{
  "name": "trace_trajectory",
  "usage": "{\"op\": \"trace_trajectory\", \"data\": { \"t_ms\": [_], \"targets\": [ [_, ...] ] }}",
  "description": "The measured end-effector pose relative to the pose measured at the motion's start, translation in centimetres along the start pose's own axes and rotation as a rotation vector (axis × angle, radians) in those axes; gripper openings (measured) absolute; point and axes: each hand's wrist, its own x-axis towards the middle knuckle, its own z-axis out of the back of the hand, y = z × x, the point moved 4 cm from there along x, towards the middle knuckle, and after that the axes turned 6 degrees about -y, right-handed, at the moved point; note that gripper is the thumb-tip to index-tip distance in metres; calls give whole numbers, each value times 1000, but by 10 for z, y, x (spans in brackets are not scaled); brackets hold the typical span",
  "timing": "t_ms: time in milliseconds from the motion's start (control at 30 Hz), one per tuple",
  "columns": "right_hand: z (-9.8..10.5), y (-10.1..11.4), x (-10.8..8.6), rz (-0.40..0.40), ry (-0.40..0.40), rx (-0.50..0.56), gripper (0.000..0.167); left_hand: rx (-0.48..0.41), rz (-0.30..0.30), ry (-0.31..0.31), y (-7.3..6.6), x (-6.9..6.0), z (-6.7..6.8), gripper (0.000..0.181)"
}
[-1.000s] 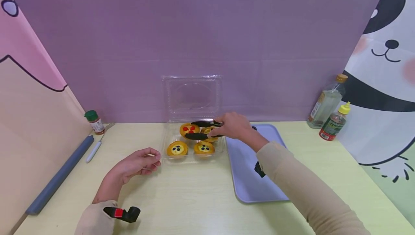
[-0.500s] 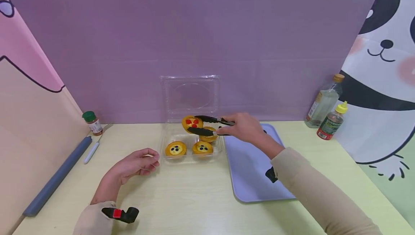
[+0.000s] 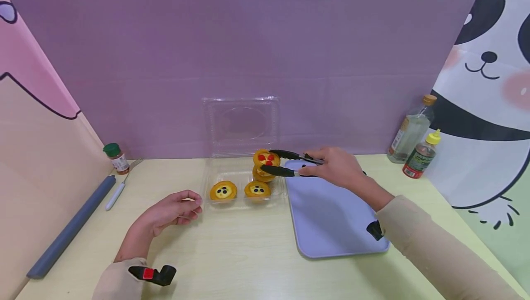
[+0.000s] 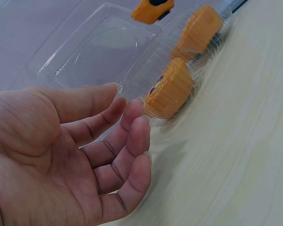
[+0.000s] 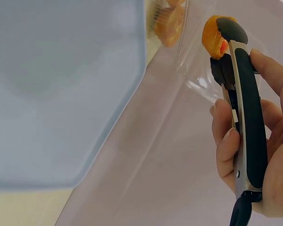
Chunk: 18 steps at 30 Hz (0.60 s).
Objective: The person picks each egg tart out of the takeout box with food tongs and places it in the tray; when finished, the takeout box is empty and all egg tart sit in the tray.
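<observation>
My right hand (image 3: 337,166) grips black-tipped tongs (image 5: 249,117). Pinched in the tong tips is an egg tart with red topping (image 3: 265,157), raised above the right side of a clear plastic container (image 3: 209,189). Below it, a second tart (image 3: 262,174) is partly hidden. Two tarts with dark berries (image 3: 223,191) sit in the container's front. The hinged lid (image 3: 242,125) stands upright behind. At the near left corner, my left hand (image 3: 178,208) pinches the container's rim between thumb and fingers, as the left wrist view shows.
A lilac tray (image 3: 331,240) lies right of the container. Two bottles (image 3: 411,136) (image 3: 421,157) stand at the back right. At left are a green-lidded jar (image 3: 117,158), a white-handled fork (image 3: 116,196) and a long blue-grey bar (image 3: 72,228).
The tongs have lifted the red-topped tart from the container's back left and carried it right, over the tart at back right. My left hand has stayed at the corner.
</observation>
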Motion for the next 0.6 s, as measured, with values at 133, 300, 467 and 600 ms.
{"op": "trace_trajectory", "data": {
  "t_ms": [133, 300, 467, 600],
  "targets": [
    [9, -14, -9, -30, -13, 6, 64, -2, -2, -2, -1, 0, -1, 32],
    [16, -35, -24, -63, -17, -25, 69, 2, -1, -6, -2, 1, -2, 32],
    [18, -54, -34, -80, -18, -81, 73, 9, 0, -7, -3, 1, -1, 33],
    [18, -65, -38, -87, -35, -104, 72, 3, -2, -7, -1, 1, 0, 34]
  ]
}}
